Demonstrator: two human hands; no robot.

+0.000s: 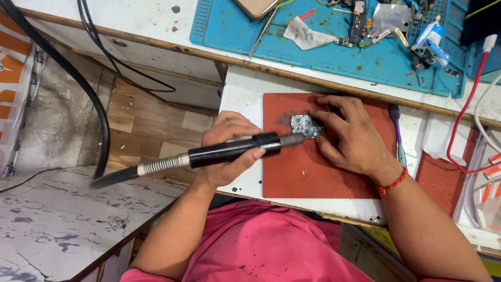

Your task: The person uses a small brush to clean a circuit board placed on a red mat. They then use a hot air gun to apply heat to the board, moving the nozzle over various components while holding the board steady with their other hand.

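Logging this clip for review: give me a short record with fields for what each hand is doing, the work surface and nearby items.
left hand: left hand grips a black cylindrical hot-air handpiece, nozzle at the board
right hand: right hand presses a small green circuit board flat with its fingers
surface: red rectangular rubber mat on a white bench
nearby: blue silicone repair mat with phone parts; purple toothbrush beside the red mat

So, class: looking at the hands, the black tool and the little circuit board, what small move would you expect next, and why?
Probably a slight easing of the black handpiece tip along the small circuit board. The left hand grips the tool with its nozzle at the board's edge, while the right hand pins the board on the red mat.
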